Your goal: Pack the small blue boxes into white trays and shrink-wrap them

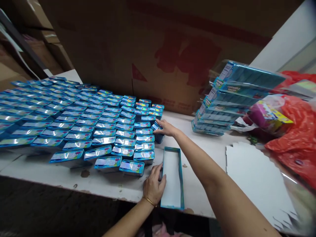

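Observation:
An open shallow box [171,177] with blue walls and a white inside lies in front of me, and nothing shows inside it. My left hand [153,186], with a gold bracelet at the wrist, grips its left wall between thumb and fingers. My right hand [166,127] reaches past the far end of the box. Its fingers are closed on a small blue-lidded tub [158,126], tilted at the right edge of a large group. Rows of the same blue-lidded tubs [124,142] stand close together to the left of both hands.
A stack of filled, plastic-wrapped blue boxes [217,102] stands at the back right. Flat white cardboard pieces [256,184] lie near red plastic bags [296,131]. A big brown carton [148,49] walls off the back of the white table [197,148].

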